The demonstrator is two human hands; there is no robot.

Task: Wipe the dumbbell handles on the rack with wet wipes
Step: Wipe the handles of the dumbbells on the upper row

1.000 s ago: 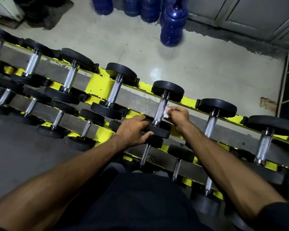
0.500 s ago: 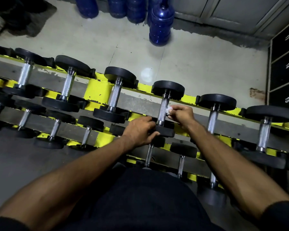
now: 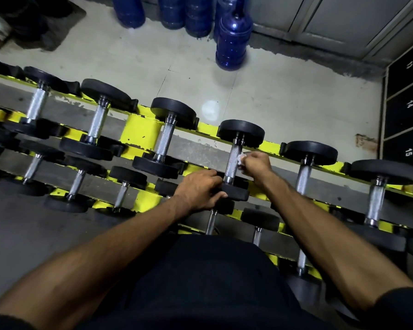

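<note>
A yellow and grey rack (image 3: 138,132) holds rows of black dumbbells with knurled steel handles. My right hand (image 3: 256,163) pinches a small white wet wipe (image 3: 240,159) against the right side of the handle (image 3: 234,163) of the fourth dumbbell (image 3: 240,133) in the top row. My left hand (image 3: 198,190) grips that dumbbell's near black head (image 3: 236,194), fingers curled over its edge. Most of the wipe is hidden inside my right fist.
More dumbbells lie left (image 3: 163,139) and right (image 3: 304,172) on the top row, and smaller ones on the lower rows (image 3: 122,194). Blue water jugs (image 3: 233,36) stand on the tiled floor behind the rack. Black numbered lockers (image 3: 408,103) stand at the right.
My right hand with the wipe has slid a little farther up the handle, away from me. My left hand keeps its grip on the near head. The camera view has shifted slightly.
</note>
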